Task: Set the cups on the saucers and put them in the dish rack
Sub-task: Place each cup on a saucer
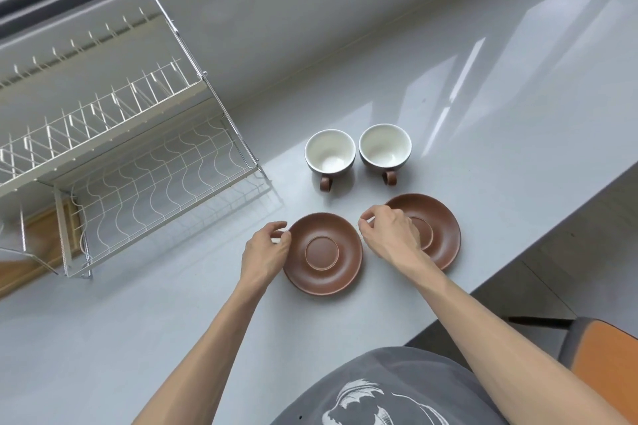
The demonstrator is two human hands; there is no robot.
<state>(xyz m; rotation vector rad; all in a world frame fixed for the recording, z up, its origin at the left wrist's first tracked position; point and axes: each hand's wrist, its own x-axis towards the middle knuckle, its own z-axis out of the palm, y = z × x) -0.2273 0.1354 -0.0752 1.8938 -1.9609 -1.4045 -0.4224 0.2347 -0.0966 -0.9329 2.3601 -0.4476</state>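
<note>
Both hands, left hand (266, 248) and right hand (390, 235), flank the near saucer (322, 254), fingers loosely curled, holding nothing; cups (330, 152) unseated. Next: lift a cup by its handle.

Soft daylight, pale glare streaks on countertop (483, 86), wide-angle edge bending

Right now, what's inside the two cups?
Nothing shows inside the left cup or the right cup: only white walls and bare bottoms. What is under them is covered by the cups themselves.
</note>
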